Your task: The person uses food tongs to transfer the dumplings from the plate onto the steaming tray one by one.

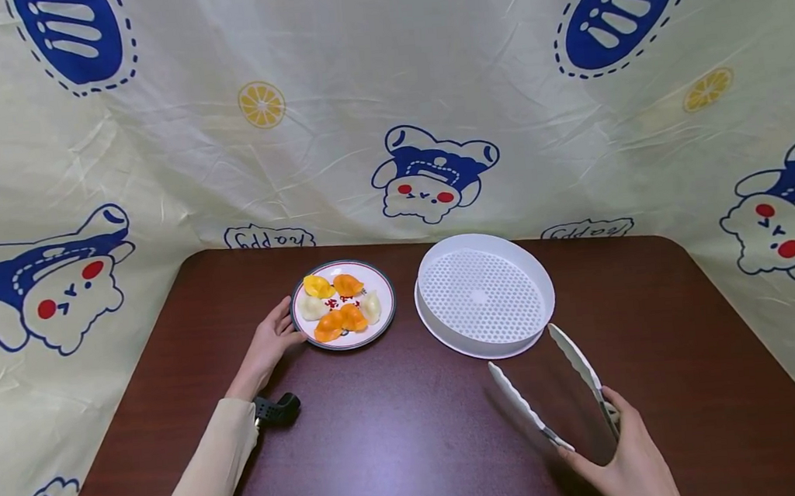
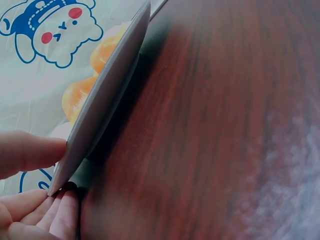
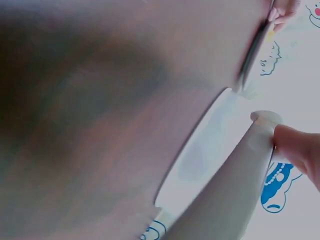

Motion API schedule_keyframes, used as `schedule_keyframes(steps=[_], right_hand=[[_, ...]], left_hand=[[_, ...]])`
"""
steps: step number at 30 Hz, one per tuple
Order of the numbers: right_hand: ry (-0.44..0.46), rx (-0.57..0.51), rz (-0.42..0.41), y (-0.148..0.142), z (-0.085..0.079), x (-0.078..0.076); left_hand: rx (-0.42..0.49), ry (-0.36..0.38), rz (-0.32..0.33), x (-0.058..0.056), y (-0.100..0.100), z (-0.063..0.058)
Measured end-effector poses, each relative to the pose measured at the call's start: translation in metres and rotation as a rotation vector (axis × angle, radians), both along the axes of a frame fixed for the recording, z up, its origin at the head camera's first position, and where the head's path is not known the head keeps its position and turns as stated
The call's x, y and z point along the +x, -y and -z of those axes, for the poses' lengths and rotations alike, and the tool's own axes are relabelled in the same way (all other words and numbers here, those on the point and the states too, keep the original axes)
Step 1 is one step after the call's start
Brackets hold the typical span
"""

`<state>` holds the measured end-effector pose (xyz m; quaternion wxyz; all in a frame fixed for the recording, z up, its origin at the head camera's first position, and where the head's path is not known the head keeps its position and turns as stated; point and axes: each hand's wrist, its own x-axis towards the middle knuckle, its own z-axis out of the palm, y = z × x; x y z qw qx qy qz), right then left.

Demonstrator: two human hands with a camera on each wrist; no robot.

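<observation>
My left hand (image 1: 270, 350) holds the near-left rim of a round white plate (image 1: 379, 284) with a dark-edged border. In the left wrist view, the thumb (image 2: 35, 152) lies over the rim and the other fingers are beneath it. Several orange, yellow and white dumplings (image 1: 352, 318) sit on the plate. My right hand (image 1: 631, 451) grips a pair of tongs (image 1: 577, 357), their two white arms spread wide with nothing between them. Just beyond the tips stands a white round steamer basket (image 1: 479, 265) with a perforated bottom.
A white round base (image 1: 447, 343) shows under the steamer basket. Everything stands on a dark brown table (image 1: 384, 436). Behind it hangs a pale cloth (image 1: 321, 168) printed with cartoon figures. A black band (image 1: 279, 410) is on the left wrist.
</observation>
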<state>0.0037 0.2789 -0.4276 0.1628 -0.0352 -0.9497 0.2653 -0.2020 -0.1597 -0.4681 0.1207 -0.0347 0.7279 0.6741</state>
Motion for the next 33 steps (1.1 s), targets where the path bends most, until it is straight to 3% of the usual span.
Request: schedule_keyframes(steps=[4, 10, 18, 25, 33], right_hand=[[-0.027, -0.010, -0.026, 0.004, -0.007, -0.005], [0.003, -0.030, -0.043, 0.010, -0.020, -0.012], [-0.008, -0.032, -0.125, 0.023, -0.034, -0.027], [-0.097, -0.071, -0.251, 0.039, -0.039, -0.049], [-0.153, -0.064, -0.448, 0.056, -0.041, -0.085]], left_hand=[[0.006, -0.007, -0.002, 0.001, 0.000, 0.000], [0.025, -0.018, 0.002, 0.001, 0.000, 0.000], [0.025, -0.019, -0.007, 0.000, 0.000, 0.003], [0.017, -0.013, -0.002, 0.000, 0.001, 0.005], [0.016, -0.020, 0.002, -0.001, 0.002, 0.005]])
